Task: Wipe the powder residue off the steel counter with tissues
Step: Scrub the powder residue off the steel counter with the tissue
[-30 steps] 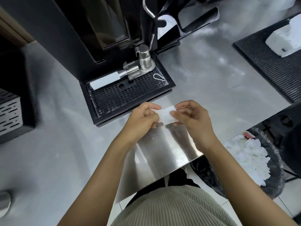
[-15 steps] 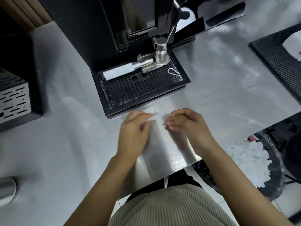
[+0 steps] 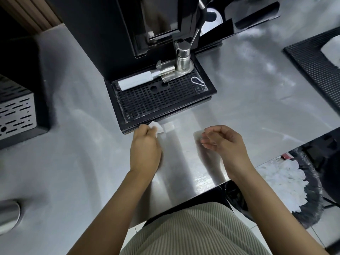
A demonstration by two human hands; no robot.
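By drip tray [image 3: 160, 103]: L hand [image 3: 145, 150] grip clamped on tissue [image 3: 158, 128]; R hand [image 3: 224, 142] loose, empty.

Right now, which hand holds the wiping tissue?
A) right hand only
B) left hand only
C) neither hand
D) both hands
B: the left hand grips the tissue by the front edge of the drip tray, while the right hand hovers loosely curled and holds nothing.

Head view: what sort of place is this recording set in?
Probably a café or drinks-bar prep area: a black machine with a perforated black drip tray stands on a brushed steel counter, with a ribbed black bar mat to the right.
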